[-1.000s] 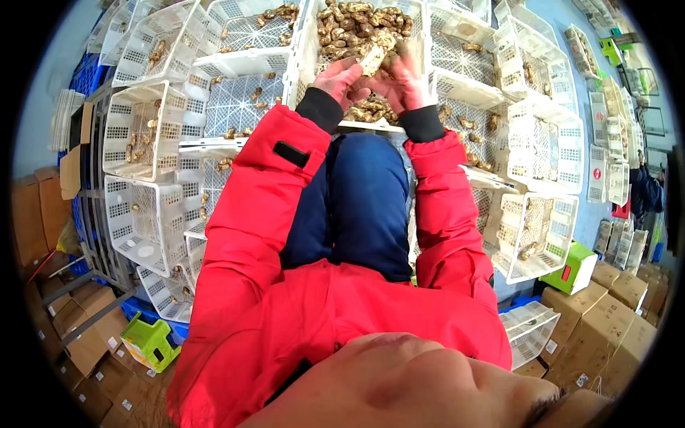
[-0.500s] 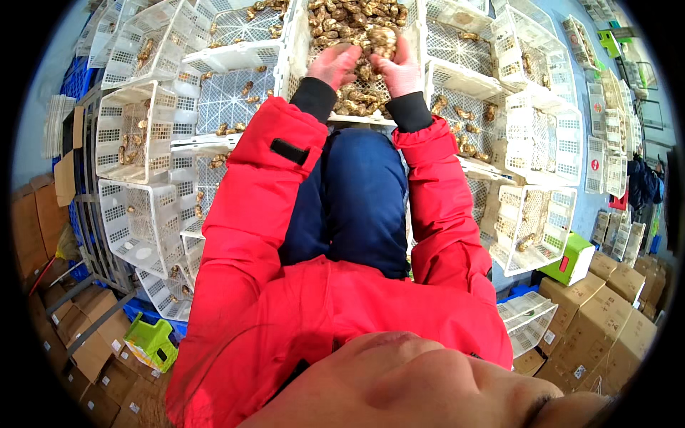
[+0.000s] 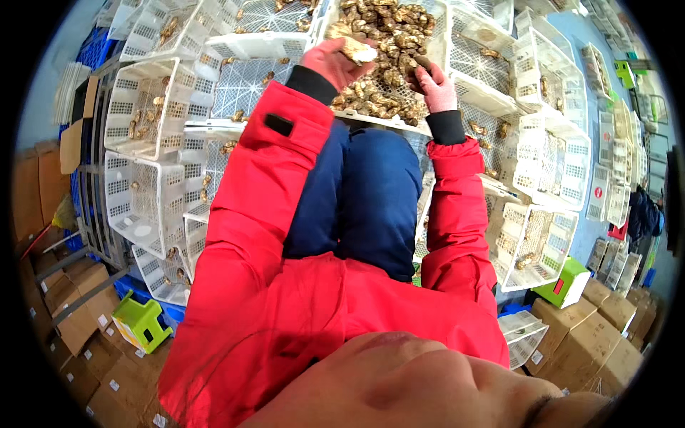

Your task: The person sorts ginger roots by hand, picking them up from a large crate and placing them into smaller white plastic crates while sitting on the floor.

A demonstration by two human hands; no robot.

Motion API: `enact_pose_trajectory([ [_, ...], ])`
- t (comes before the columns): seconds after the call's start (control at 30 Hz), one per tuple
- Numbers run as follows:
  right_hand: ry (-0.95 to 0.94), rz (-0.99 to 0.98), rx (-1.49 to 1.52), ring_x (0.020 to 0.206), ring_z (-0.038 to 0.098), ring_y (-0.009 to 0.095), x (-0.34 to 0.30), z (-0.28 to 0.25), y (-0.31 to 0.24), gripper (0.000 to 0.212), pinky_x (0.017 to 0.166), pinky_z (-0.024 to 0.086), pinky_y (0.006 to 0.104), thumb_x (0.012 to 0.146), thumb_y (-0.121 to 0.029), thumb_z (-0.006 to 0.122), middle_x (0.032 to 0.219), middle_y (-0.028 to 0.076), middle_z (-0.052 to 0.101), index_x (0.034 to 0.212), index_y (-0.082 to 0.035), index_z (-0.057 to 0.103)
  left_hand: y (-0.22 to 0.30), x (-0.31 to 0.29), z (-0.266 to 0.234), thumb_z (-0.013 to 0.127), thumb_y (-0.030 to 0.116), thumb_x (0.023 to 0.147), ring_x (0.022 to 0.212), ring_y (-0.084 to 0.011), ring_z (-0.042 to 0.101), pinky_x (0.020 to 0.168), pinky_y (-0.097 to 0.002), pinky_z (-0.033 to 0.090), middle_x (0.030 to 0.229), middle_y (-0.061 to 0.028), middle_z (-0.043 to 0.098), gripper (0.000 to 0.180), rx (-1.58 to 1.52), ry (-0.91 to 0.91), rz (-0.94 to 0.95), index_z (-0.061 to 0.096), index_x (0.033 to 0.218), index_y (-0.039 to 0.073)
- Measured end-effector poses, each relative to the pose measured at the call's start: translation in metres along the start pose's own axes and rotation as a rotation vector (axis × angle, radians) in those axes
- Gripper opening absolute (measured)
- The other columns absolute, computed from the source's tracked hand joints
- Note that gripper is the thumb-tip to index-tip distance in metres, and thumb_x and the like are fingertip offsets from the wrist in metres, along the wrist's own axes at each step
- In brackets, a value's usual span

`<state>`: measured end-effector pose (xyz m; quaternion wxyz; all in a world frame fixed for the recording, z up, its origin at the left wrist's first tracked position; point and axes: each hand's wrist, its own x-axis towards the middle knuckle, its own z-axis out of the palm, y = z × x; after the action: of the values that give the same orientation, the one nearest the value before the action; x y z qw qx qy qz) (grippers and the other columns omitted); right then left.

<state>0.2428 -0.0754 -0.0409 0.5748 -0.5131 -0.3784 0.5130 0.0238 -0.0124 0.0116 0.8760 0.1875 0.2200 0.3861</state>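
Observation:
A white plastic crate (image 3: 341,113) in front of my knees holds a pile of brown, knobby mushrooms (image 3: 389,28), apparently matsutake. Above its left side, my left hand (image 3: 334,65) is closed around a large pale mushroom (image 3: 359,52), whose whitish end points right. My right hand (image 3: 437,89) is at the crate's right side, thumb and fingers bent round a small dark brown piece (image 3: 422,64). It looks like another mushroom, partly covered by the fingers. Below the hands, more mushrooms lie on the mesh bottom.
White mesh crates with a few mushrooms each stand on both sides, such as a left crate (image 3: 143,107) and a right crate (image 3: 553,160). Cardboard boxes (image 3: 585,335) are stacked at the lower right. A green plastic stool (image 3: 141,324) stands lower left, a green-and-white box (image 3: 564,283) lower right.
My hands have moved apart: the left now holds the pale mushroom at the left, while the right has shifted right and down. The view has turned slightly, so the crates appear shifted right.

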Motion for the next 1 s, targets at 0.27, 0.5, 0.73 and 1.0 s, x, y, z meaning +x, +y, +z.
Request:
enact_pose_trajectory([
  [0.27,-0.123,0.214,-0.516,0.062,0.051,0.008,0.066,-0.044,0.077,0.027,0.054,0.041,0.0229,0.077,-0.019,0.052,0.069,0.002,0.057,0.097,-0.002,0.056,0.118,-0.134,-0.228,0.057,0.013,0.074,0.101,-0.0309,0.047,0.090,-0.0419,0.037,0.108,-0.0199,0.049,0.025,-0.110,0.509,0.454,0.051,0.095,0.000],
  [0.5,-0.131,-0.093,-1.339,0.078,0.057,0.029,0.158,0.063,0.114,0.033,0.068,0.044,0.0401,0.073,-0.037,0.050,0.084,0.013,0.059,0.091,-0.010,0.055,0.251,-0.253,-0.343,0.044,0.039,0.079,0.106,-0.0307,0.042,0.094,-0.0413,0.031,0.116,-0.0167,0.044,0.056,-0.139,0.482,0.445,0.037,0.115,-0.003],
  [0.73,-0.148,-0.517,-1.975,0.065,0.058,0.024,0.204,0.102,0.185,0.012,0.051,0.046,0.0345,0.077,-0.016,0.045,0.076,0.009,0.053,0.083,-0.014,0.055,0.164,-0.188,-0.287,0.050,0.031,0.079,0.104,-0.0316,0.045,0.089,-0.0412,0.035,0.113,-0.0204,0.046,0.045,0.040,0.816,0.411,0.044,0.108,-0.004],
  [1.0,-0.068,-0.480,-1.307,0.076,0.052,0.024,0.202,0.020,0.163,0.036,0.066,0.044,0.0338,0.067,-0.023,0.062,0.088,0.012,0.053,0.099,-0.009,0.053,0.079,-0.058,-0.172,0.046,0.016,0.083,0.096,-0.0243,0.052,0.080,-0.0341,0.043,0.107,-0.0157,0.051,0.031,0.215,0.336,0.086,0.045,0.108,0.000],
])
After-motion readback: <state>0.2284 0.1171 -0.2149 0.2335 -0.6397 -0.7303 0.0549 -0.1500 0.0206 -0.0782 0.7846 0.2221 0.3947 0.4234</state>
